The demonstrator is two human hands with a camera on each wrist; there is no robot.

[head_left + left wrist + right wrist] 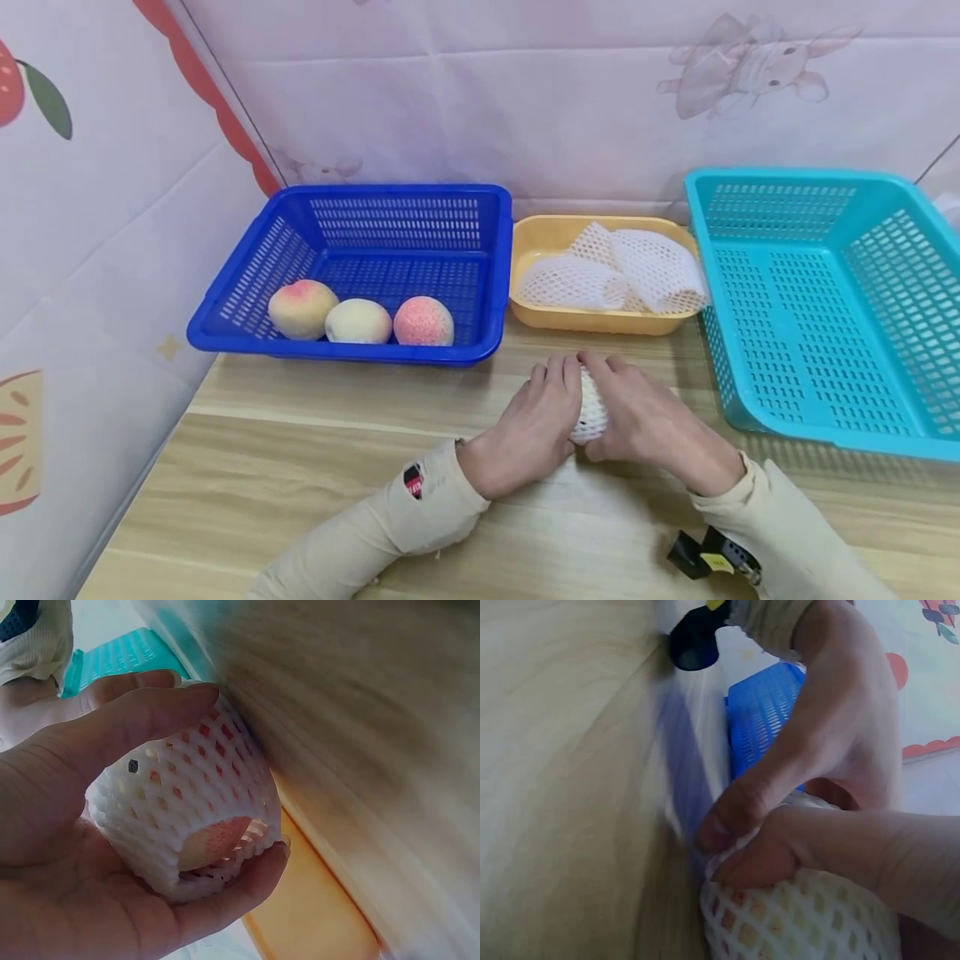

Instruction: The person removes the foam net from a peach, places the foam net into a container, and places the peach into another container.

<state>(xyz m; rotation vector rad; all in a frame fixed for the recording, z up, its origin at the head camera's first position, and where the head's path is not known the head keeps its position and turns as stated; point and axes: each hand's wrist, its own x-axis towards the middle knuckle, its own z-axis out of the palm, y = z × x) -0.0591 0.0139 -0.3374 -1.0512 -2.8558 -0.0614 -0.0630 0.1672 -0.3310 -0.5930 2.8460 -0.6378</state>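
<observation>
Between both hands, low over the wooden table, is a peach (214,844) inside a white foam net sleeve (590,410). My left hand (532,421) grips it from the left; in the left wrist view the thumb and a finger curl round the net. From the right, my right hand (648,417) holds the same netted peach. The two thumbs meet at the net's near edge in the right wrist view, where white mesh (802,922) covers the fruit. Pinkish skin shows through the sleeve's open end in the left wrist view. Some fingertips are hidden.
At the back left stands a blue basket (345,352) with three peaches (423,321) in it. A yellow tray (600,321) holds white foam nets (652,271). To the right is a turquoise basket (802,333). A patterned wall covering (480,125) rises behind the table (300,467).
</observation>
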